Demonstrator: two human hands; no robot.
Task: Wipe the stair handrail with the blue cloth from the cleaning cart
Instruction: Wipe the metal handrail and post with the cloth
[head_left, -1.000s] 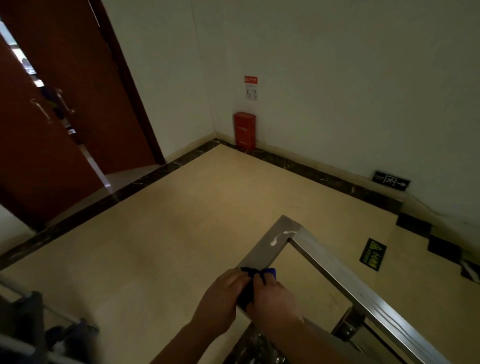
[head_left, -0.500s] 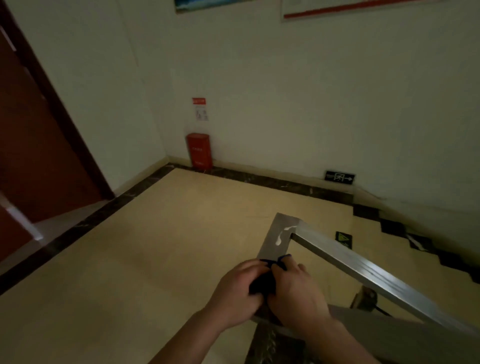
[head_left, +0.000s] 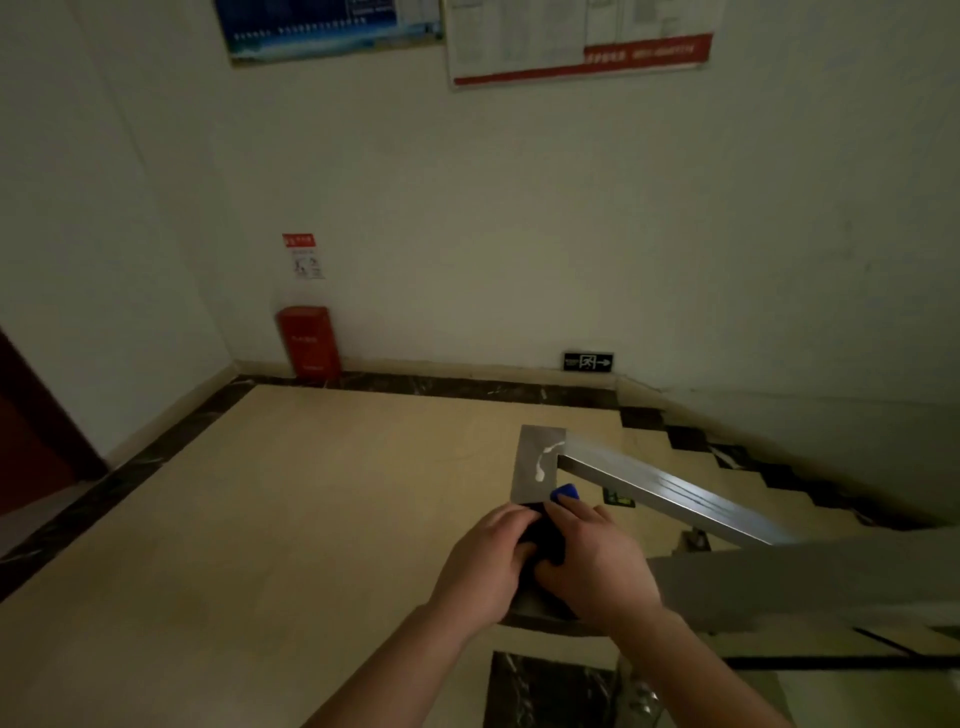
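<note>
1. Pressing the blue cloth (head_left: 565, 492) onto the level stretch of the handrail (head_left: 675, 491), just short of the white smear (head_left: 543, 462) at the corner, one blue tip peeking out again past the fingertips.
2. Gripping the wad from both sides, left hand (head_left: 483, 561) and right hand (head_left: 597, 566) curled tightly around it.
3. Barely advancing since half a second ago. Probably only starting the wipe, with the smear not yet reached.
4. Working a rail running straight ahead to the corner, then bending right and sloping down the stairs.

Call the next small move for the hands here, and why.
Probably slide the blue cloth forward along the handrail to its corner. Both the left hand and right hand grip the cloth bunched on the rail's top, and a white streak sits just ahead of it, not yet wiped.
</note>
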